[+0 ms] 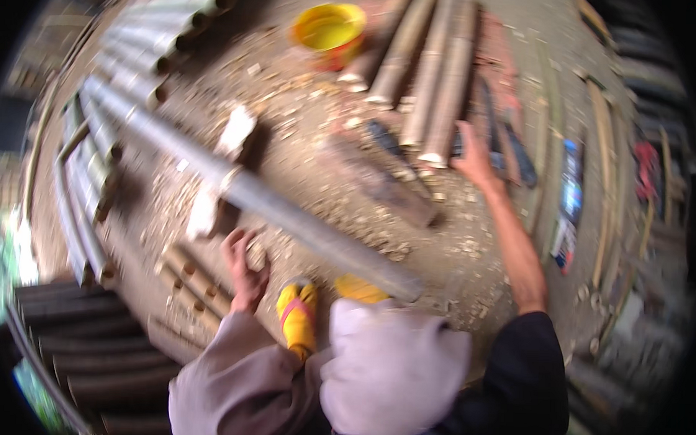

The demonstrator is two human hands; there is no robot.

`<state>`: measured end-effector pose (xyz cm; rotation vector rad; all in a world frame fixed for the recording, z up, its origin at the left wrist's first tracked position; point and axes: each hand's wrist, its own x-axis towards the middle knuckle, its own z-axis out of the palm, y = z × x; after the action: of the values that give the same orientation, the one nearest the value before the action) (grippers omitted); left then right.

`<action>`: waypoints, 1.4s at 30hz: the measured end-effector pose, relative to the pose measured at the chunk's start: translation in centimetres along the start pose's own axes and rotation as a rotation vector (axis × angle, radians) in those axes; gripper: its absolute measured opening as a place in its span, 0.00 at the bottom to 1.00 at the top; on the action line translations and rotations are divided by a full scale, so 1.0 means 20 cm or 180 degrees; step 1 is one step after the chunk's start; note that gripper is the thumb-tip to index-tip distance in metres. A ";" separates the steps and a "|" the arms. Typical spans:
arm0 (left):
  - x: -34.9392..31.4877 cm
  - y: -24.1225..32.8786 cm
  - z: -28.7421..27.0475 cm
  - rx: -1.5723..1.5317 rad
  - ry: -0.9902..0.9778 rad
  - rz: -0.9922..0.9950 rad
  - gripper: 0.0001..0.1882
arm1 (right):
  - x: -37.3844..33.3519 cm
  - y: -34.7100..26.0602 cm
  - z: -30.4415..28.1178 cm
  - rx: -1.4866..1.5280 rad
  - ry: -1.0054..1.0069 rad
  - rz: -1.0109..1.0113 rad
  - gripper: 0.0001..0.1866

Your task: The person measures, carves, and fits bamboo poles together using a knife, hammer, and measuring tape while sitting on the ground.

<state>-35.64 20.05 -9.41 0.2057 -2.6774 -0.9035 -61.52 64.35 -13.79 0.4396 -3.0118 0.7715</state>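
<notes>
A long grey bamboo pole (302, 216) slants across the floor before me, its near end close to my feet. A pale block (238, 131) shows at its side, partly hidden. My left hand (246, 268) hovers beside my left knee, fingers apart, with nothing in it. Stretched far forward, my right hand (473, 154) is closed at a dark thing by the ends of several bamboo poles (433, 82); blur hides what it is. Near that hand lie dark, blade-like tools (521, 154). A weathered wood piece (387, 184) rests between the pole and these tools.
A yellow and red bucket (329, 29) stands at the far middle. Cut bamboo lengths (131, 53) line the left, with short sections (196, 277) nearer. Wood chips (347, 229) litter the floor. On the right lie a bottle (572, 179) and long strips (606, 180).
</notes>
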 end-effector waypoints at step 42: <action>0.46 -0.18 -0.32 -0.0083 -0.1787 -0.0656 0.17 | -1.29 -1.07 -0.07 0.2983 0.0468 0.3389 0.08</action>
<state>-42.11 11.46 -4.55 0.2568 -3.1979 -1.2066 -31.01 53.98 -4.36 -1.2857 -2.3362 2.0637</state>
